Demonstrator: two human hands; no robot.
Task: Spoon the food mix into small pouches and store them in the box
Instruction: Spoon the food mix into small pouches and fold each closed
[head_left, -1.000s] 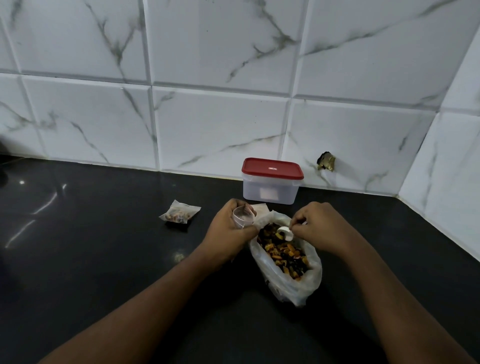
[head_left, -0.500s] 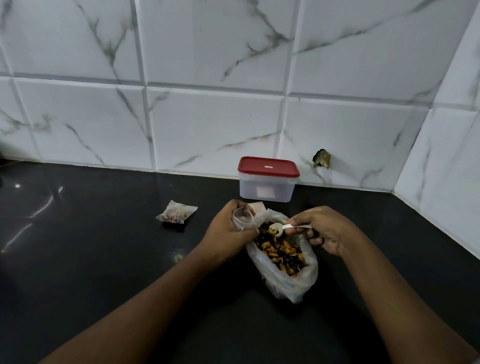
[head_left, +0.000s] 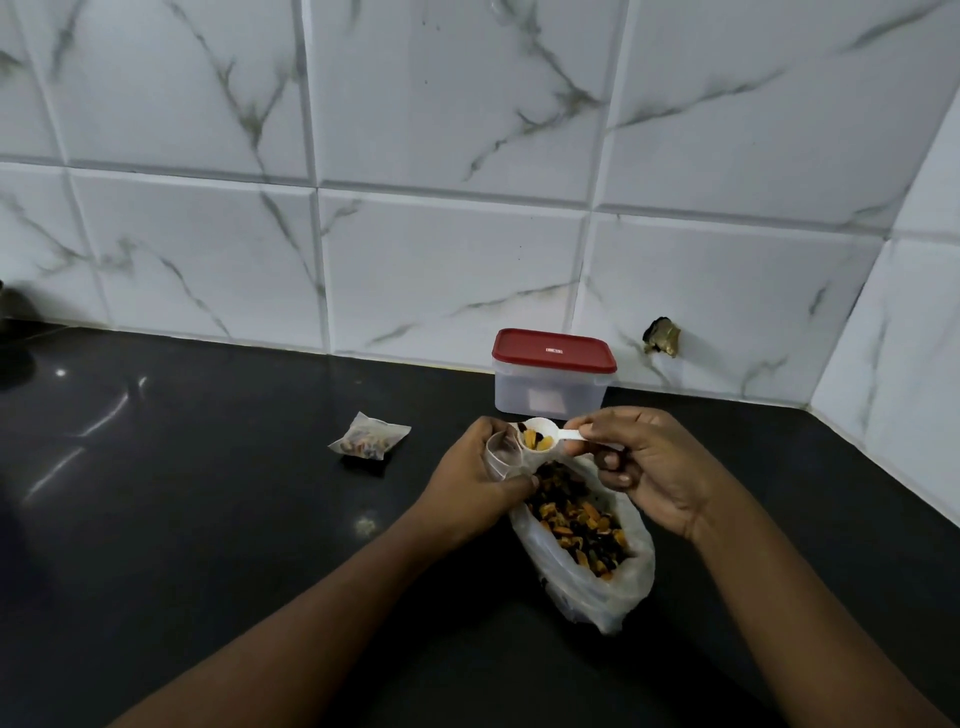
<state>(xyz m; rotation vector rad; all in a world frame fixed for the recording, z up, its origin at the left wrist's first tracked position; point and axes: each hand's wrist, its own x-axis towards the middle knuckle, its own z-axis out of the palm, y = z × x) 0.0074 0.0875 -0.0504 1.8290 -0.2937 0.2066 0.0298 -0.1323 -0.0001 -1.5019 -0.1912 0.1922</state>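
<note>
While the left hand (head_left: 475, 480) pinches an empty pouch (head_left: 501, 456) open, the right hand (head_left: 652, 465) grips a white spoon (head_left: 543, 439) loaded with food mix (head_left: 576, 517), its bowl at the pouch mouth, above the big bag (head_left: 597, 592) on the dark surface (head_left: 208, 519). A filled pouch (head_left: 370, 442) lies to the left; the red-lidded box (head_left: 553, 376) stands closed behind

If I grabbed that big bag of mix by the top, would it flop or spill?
Probably floppy: the bag is thin, wrinkled plastic, slumped on the counter. It may spill, since its mouth lies wide open with the mix showing. Likely fairly light: the mix looks like small dried bits.
</note>
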